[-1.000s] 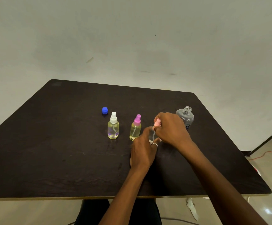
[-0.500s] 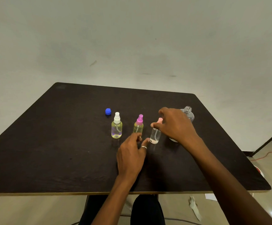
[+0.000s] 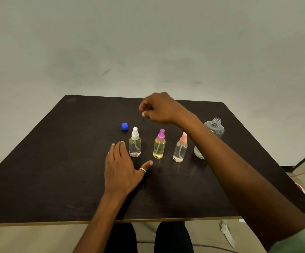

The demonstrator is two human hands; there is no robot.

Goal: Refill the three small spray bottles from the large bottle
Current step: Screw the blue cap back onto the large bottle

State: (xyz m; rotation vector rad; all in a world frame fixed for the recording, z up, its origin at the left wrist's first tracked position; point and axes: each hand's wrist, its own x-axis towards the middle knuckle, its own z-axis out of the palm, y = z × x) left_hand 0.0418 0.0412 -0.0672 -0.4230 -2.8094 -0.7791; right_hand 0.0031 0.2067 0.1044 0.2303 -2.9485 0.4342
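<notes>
I see a dark square surface [image 3: 57,170] carrying everything. My left hand [image 3: 120,168] lies flat on it toward the near edge, fingers straight and thumb spread wide, fingertips just left of the white-topped spray bottle [image 3: 135,143]; I cannot tell whether they touch it. My right hand [image 3: 159,109] hangs above the surface toward its far edge, fingers curled in with nothing visible in them. The large clear bottle [image 3: 214,129] stands upright and uncapped toward the right edge, partly hidden behind my right forearm. The three small spray bottles stand upright in a row mid-surface: the white-topped one on the left, the purple-topped spray bottle [image 3: 159,145] in the middle with yellowish liquid, the pink-topped spray bottle [image 3: 180,148] on the right, looking nearly clear. A blue cap [image 3: 124,126] sits just beyond the white-topped one.
</notes>
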